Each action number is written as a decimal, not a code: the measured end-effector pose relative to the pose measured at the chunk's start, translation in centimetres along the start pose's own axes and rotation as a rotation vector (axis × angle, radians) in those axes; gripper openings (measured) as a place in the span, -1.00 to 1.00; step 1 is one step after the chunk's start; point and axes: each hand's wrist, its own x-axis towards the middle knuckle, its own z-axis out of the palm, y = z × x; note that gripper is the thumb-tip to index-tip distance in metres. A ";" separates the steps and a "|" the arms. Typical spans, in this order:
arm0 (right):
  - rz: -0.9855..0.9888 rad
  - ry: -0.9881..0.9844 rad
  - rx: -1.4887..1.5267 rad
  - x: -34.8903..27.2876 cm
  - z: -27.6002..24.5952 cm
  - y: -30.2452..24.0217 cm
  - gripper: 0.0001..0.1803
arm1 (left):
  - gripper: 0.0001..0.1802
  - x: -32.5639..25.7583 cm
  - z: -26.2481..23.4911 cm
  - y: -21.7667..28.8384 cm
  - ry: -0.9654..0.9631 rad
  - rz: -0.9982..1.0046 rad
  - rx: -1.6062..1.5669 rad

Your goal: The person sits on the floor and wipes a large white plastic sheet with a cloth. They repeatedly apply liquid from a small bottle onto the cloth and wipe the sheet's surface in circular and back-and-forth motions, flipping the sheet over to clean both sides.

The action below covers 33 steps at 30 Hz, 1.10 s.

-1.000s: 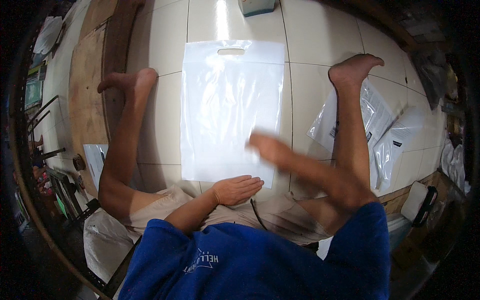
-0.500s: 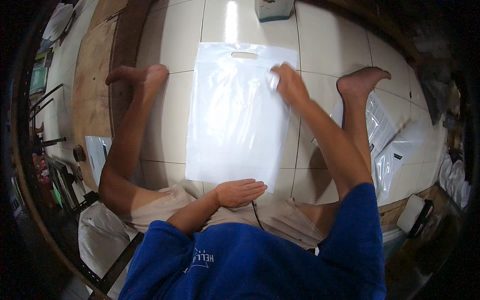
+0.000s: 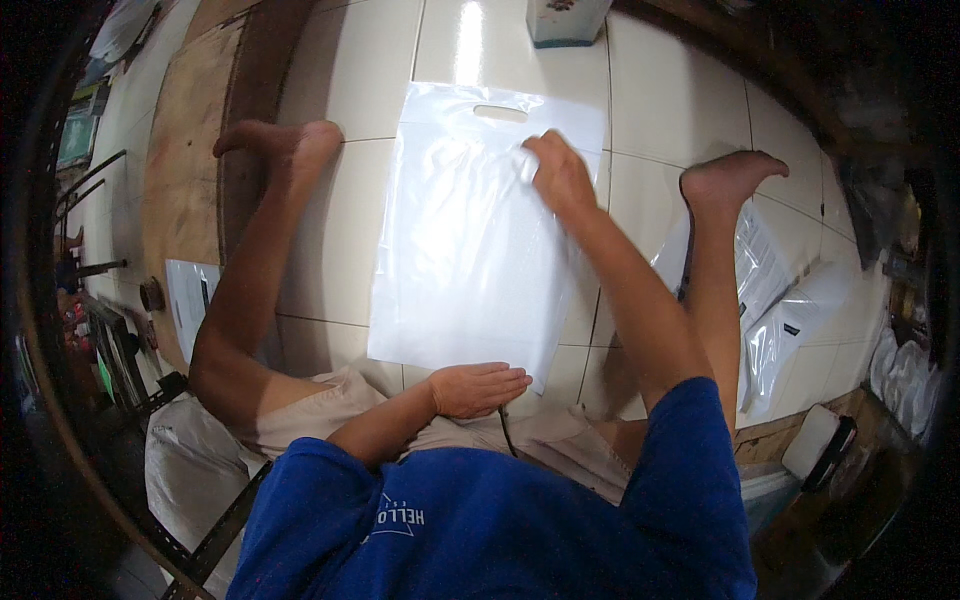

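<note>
A white plastic bag (image 3: 465, 240) with a die-cut handle slot lies flat on the tiled floor between my legs, its slot at the far end. My right hand (image 3: 565, 180) is closed around a small white wad (image 3: 524, 164), held against the upper right of the bag below the slot. Whether the wad is cloth or tissue I cannot tell. At the bag's near edge, my left hand (image 3: 480, 389) rests flat with its fingers stretched out, pointing right.
More plastic bags with dark print (image 3: 790, 325) lie on the floor beyond my right leg. Another bag (image 3: 188, 290) is beside my left leg, near a wooden board (image 3: 190, 150). A pale box with a dark base (image 3: 568, 25) stands at the far side.
My right hand has moved a little to the left across the bag with the white wad. The left hand stays at the near edge. The whole view has shifted slightly.
</note>
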 end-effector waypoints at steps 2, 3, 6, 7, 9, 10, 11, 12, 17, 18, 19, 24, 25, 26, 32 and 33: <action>0.093 -0.044 -0.011 2.1 -1.3 -0.3 -0.69 | -0.43 -0.2 0.2 -0.1 0.031 -0.001 0.022; 0.096 -0.122 -0.018 1.9 -1.8 -0.7 -0.73 | -0.43 -0.4 0.4 0.0 0.046 0.003 0.024; 0.052 -0.491 0.245 -5.6 0.3 -3.5 -0.68 | -0.44 -0.3 0.2 0.0 0.029 0.005 0.055; -0.299 -0.308 0.367 -11.7 3.0 -2.8 -0.67 | -0.44 -0.4 1.3 0.1 0.025 0.009 0.018; -0.423 -0.617 0.308 -19.7 3.5 -7.2 -0.75 | -0.44 -1.6 4.1 -0.2 0.005 -0.002 -0.052; -0.472 -0.901 0.202 -18.6 1.2 -9.9 -0.75 | -0.43 -1.9 4.3 -0.2 0.007 -0.003 -0.015; -0.448 -0.718 0.233 -18.8 2.0 -9.3 -0.74 | -0.41 -1.9 4.2 -0.2 0.014 0.011 0.021; -0.427 -0.539 0.270 -19.0 3.0 -8.5 -0.72 | -0.40 -2.0 4.3 0.0 0.018 0.013 0.056; -0.159 -0.163 0.161 -4.4 3.6 -2.0 -0.63 | -0.41 -0.4 0.3 -0.1 -0.014 0.004 0.062; -0.046 -0.079 0.101 -1.6 2.7 -1.9 -0.67 | -0.40 -0.4 0.2 -0.1 -0.018 0.007 0.072; -0.072 0.006 0.062 0.6 1.9 -0.7 -0.66 | -0.42 -0.3 0.1 -0.2 -0.019 0.009 0.069; 0.095 -0.342 0.365 -1.9 0.5 -2.5 -0.66 | -0.48 -0.7 0.8 -0.2 -0.005 -0.006 0.020; 0.198 -0.581 0.261 -5.2 2.4 -3.6 -0.60 | -0.47 -0.6 0.9 -0.3 -0.005 0.003 0.035; -0.170 -0.523 0.275 -10.8 3.4 -4.7 -0.62 | -0.47 -0.6 0.9 -0.3 0.001 0.012 0.051; -0.398 -0.327 0.226 -15.0 5.1 -6.7 -0.63 | -0.41 -0.7 1.3 -0.1 -0.023 0.037 0.099; -0.328 -0.252 0.266 -11.5 4.5 -6.0 -0.61 | -0.39 -0.6 0.8 -0.2 -0.011 0.028 0.103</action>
